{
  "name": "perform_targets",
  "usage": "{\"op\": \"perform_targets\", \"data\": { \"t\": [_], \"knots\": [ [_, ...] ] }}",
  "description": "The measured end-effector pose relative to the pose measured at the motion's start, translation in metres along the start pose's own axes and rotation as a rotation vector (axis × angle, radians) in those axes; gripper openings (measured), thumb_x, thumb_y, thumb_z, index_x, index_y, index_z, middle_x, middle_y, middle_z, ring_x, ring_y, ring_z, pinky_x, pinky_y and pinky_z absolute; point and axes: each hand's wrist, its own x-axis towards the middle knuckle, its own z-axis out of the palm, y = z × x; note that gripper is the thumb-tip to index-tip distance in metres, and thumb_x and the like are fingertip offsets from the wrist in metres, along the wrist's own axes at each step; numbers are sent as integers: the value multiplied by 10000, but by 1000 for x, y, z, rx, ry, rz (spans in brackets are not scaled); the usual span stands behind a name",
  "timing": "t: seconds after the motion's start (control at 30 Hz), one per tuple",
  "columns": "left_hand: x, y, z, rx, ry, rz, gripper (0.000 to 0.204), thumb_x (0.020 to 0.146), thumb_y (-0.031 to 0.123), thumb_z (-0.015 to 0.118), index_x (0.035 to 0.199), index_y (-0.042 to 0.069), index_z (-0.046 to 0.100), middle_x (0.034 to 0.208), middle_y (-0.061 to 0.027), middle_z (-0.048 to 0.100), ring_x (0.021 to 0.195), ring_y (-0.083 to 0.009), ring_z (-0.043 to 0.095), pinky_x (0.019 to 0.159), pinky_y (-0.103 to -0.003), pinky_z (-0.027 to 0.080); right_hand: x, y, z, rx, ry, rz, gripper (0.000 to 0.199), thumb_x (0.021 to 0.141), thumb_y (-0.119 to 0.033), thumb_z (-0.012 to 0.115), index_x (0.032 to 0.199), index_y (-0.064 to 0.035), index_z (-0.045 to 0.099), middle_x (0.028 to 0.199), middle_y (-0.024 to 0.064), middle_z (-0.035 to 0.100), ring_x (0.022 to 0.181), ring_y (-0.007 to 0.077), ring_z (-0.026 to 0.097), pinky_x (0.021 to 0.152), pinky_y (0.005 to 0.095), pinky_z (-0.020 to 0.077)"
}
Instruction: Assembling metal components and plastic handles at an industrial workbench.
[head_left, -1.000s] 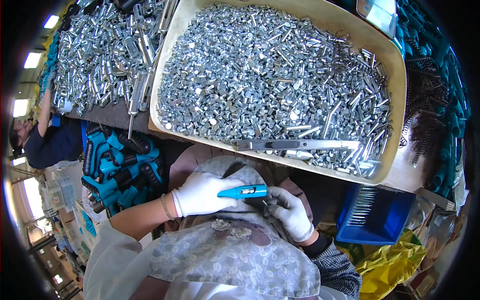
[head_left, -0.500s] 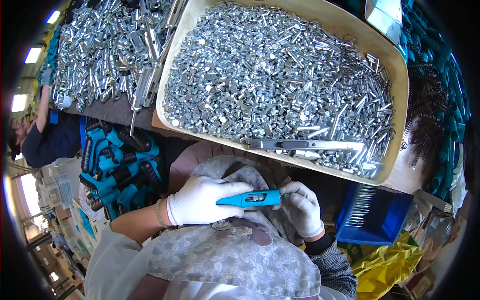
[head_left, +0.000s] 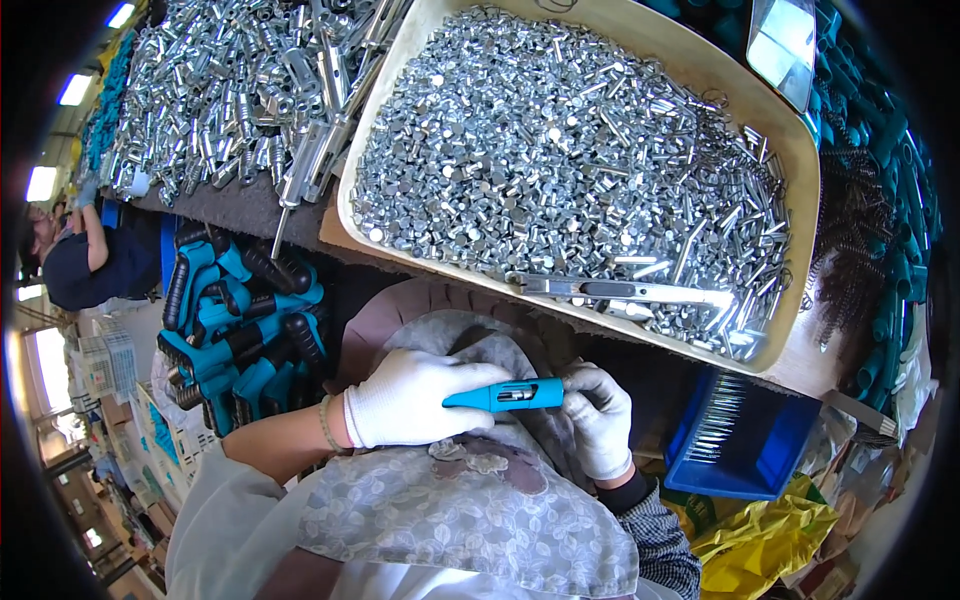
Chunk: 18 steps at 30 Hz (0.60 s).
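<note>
My left hand (head_left: 408,400), in a white knit glove, is closed around a teal plastic tool handle (head_left: 518,396) above my lap. A window in the handle's side shows metal inside. At the handle's right end is my gloved right hand (head_left: 600,425), its thumb and fingers bent and pinched together there. Whatever those fingertips hold, if anything, is hidden. Beyond both hands stands a cream tray (head_left: 345,205) heaped with small metal pins (head_left: 520,150). A slim metal-bodied cutter knife (head_left: 620,290) lies along the tray's near edge.
Teal and black handles (head_left: 240,325) are piled left of me. Metal tubular parts (head_left: 220,100) cover the bench's far left, with a screwdriver-like tool (head_left: 290,195) at its edge. A blue bin (head_left: 740,440) sits right, dark springs (head_left: 850,230) beyond. Another person (head_left: 80,265) works far left.
The whole view has shifted slightly, with the tray now a little further right. The right fingers have shifted slightly at the handle's end; the left hand keeps its hold.
</note>
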Motion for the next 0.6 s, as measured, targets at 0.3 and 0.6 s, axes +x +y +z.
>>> {"op": "perform_targets", "data": {
  "t": [0.3,0.6],
  "knots": [
    [-2,5,-2,168,2,32,397,836,378,735,1191,212,675,780,-100,690,657,-307,690,584,-427,540,2,-15,5,-67,23,239,283,947,-273,708,978,-7,615,829,13,629,729,78,572,670,231,472],
    [-8,6,2,373,29,81,384,854,407,709,1189,226,662,741,-75,659,592,-268,673,509,-391,527,4,-18,5,120,21,412,201,938,-169,704,1001,6,628,803,32,630,664,97,580,627,242,491]
  ]
}}
